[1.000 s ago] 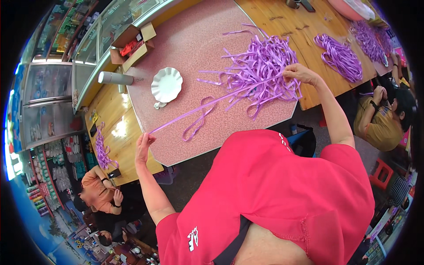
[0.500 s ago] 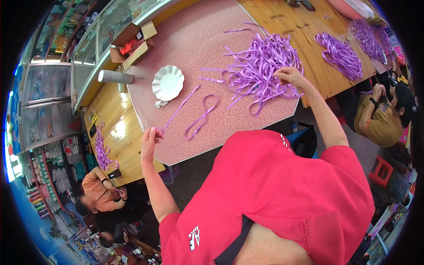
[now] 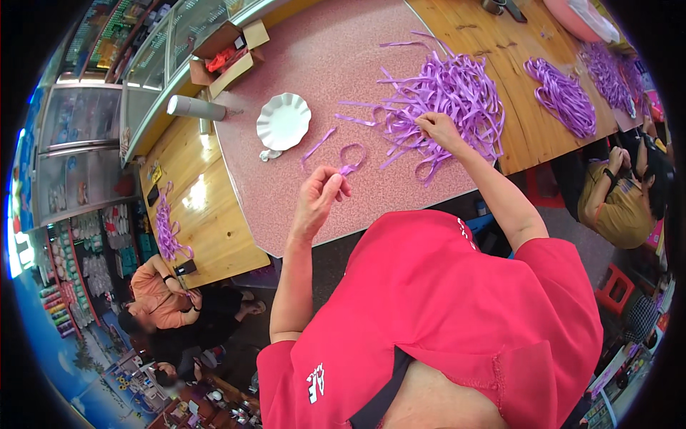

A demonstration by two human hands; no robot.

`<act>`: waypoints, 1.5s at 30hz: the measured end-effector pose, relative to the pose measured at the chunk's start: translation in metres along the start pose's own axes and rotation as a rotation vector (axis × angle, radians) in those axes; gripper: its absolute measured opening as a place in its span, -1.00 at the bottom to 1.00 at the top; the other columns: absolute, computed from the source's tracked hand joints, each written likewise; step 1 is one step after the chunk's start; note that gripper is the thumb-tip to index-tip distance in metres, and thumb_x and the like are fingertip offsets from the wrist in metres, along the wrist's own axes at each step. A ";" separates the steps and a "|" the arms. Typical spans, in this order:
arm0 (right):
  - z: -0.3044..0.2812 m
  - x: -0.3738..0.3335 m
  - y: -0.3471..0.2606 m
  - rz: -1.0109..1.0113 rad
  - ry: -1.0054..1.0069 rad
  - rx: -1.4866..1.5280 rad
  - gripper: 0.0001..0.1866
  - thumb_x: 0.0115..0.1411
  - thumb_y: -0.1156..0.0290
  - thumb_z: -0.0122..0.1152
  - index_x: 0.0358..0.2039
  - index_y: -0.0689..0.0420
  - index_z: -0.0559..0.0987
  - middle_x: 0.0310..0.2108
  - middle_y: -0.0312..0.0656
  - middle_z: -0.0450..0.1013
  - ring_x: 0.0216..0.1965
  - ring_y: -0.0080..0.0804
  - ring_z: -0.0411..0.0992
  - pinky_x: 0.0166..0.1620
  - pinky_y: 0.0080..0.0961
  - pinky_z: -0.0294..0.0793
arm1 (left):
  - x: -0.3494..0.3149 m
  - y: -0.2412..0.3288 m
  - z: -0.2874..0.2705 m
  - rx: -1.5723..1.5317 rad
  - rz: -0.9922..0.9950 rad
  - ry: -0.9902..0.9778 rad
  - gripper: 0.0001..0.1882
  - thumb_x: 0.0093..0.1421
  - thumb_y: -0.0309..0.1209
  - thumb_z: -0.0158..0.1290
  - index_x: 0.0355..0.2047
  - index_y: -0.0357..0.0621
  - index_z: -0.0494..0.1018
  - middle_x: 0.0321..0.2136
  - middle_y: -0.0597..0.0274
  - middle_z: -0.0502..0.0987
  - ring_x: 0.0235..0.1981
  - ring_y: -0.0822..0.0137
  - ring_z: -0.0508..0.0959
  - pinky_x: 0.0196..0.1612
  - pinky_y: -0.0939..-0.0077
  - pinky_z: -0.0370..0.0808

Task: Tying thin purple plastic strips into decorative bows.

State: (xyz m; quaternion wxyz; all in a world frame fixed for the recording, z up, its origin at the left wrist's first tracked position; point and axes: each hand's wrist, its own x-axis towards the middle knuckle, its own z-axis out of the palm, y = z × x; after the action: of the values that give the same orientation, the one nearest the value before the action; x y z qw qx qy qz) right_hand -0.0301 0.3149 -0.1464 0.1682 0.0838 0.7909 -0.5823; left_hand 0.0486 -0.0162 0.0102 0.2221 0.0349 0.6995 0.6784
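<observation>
My left hand is over the pink tabletop, its fingers closed on the end of a thin purple ribbon. Part of that strip is hidden by the hand. A looped purple ribbon lies right at my left fingertips, its lower part covered. At the left side of a big tangled heap of purple ribbons, my right hand pinches with thumb and forefinger, seemingly on one ribbon. Just where that ribbon runs is hard to make out among the others.
A white scalloped dish, a grey bottle and an open cardboard box stand at the far left. Ribbon bundles lie on the wooden table at right, another at left. Two people sit nearby.
My left hand has moved right and away from me, bringing the straight ribbon's near end toward the loop. My right hand has shifted left across the heap. The whole view has shifted slightly.
</observation>
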 end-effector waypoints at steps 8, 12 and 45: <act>0.056 -0.056 -0.097 -0.501 -0.434 -0.064 -0.50 0.15 0.42 0.20 0.15 0.04 0.42 0.04 -0.09 0.37 -0.11 -0.37 0.43 -0.10 -0.44 0.49 | -0.008 -0.004 0.026 0.102 -0.042 -0.044 -0.85 0.35 -0.38 -0.06 -0.21 -0.20 0.41 -0.38 0.30 0.53 -0.35 0.52 0.50 -0.30 0.64 0.40; 0.099 -0.077 -0.111 -0.594 -0.752 0.041 -0.68 0.19 0.41 0.17 -0.02 0.11 0.47 -0.10 -0.17 0.41 -0.18 -0.41 0.42 -0.19 -0.47 0.47 | -0.013 0.016 0.022 -0.026 0.044 -0.092 -0.87 0.35 -0.43 -0.09 -0.20 -0.22 0.40 -0.37 0.26 0.53 -0.35 0.49 0.50 -0.27 0.63 0.39; -0.062 -0.034 -0.067 -0.064 -0.266 0.813 -0.83 0.25 0.30 0.20 -0.27 0.13 0.58 -0.40 -0.35 0.51 -0.45 -0.66 0.44 -0.32 -0.66 0.48 | 0.000 -0.034 -0.032 -0.337 -0.047 0.342 -0.88 0.31 -0.36 0.00 -0.25 -0.13 0.43 -0.38 0.22 0.55 -0.35 0.36 0.55 -0.27 0.53 0.47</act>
State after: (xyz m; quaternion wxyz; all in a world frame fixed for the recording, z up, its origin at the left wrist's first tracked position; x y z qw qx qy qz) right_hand -0.0311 0.3549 -0.0579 0.2040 0.0429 0.4705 -0.8574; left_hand 0.0452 -0.0489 -0.0230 0.1188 -0.1342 0.6043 0.7763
